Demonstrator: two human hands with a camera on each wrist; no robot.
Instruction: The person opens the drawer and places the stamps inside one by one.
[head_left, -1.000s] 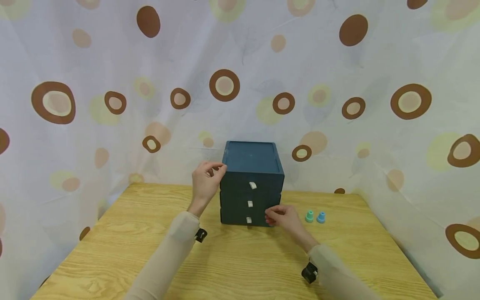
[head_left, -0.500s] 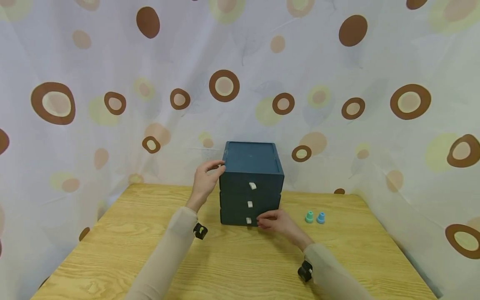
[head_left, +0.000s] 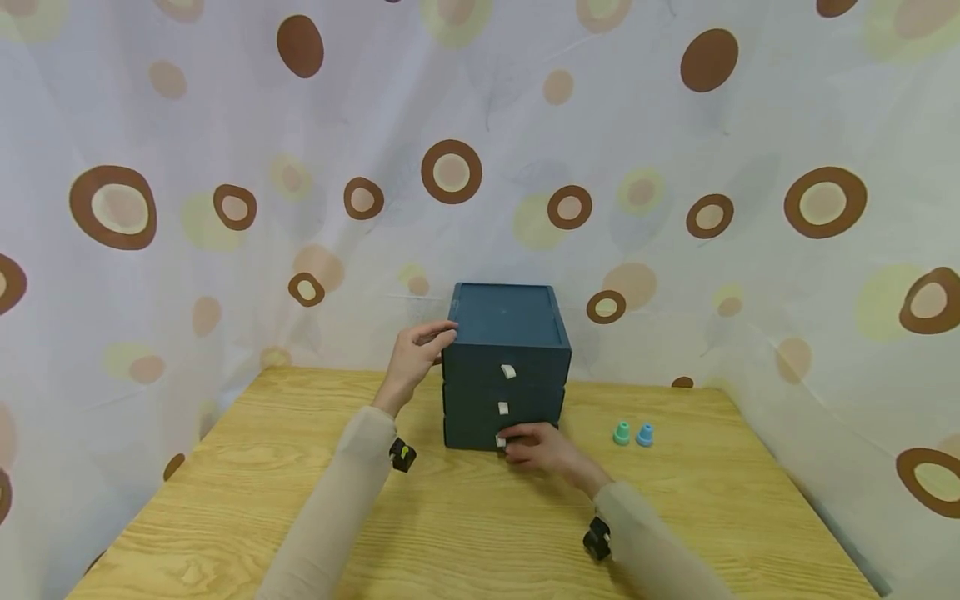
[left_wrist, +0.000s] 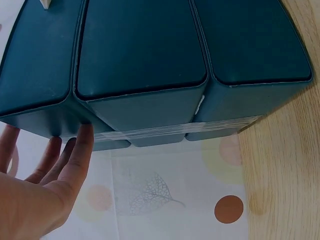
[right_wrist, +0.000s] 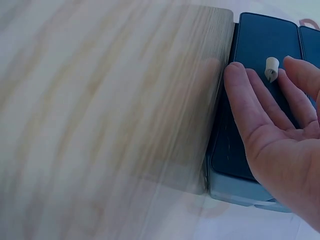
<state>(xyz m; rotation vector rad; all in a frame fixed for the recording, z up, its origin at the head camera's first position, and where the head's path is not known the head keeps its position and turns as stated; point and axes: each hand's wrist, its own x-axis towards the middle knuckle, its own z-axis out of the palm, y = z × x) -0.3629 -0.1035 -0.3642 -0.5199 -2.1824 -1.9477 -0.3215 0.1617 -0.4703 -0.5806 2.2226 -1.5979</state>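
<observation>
A dark blue drawer cabinet [head_left: 506, 317] with three stacked drawers stands on the table, each drawer front bearing a small white pull tab. My left hand [head_left: 411, 360] is at the cabinet's upper left edge; in the left wrist view its fingertips [left_wrist: 85, 132] touch the side wall, fingers fairly straight. At the lowest drawer is my right hand [head_left: 547, 452], its fingers spread around the bottom pull tab [right_wrist: 271, 69]. The right wrist view shows a gap between thumb and fingers, and no pinch on the tab. All drawers look closed.
To the right of the cabinet stand a small green cup-shaped piece [head_left: 622, 433] and a similar blue piece [head_left: 645, 435]. A wood-grain table [head_left: 300, 467] carries everything. Behind it hangs a spotted curtain [head_left: 495, 100]. Clear tape [left_wrist: 165, 131] runs along the cabinet's side.
My right hand has moved left along the bottom drawer front to its pull tab, its fingers spreading. The left hand has opened slightly and settled against the cabinet's side.
</observation>
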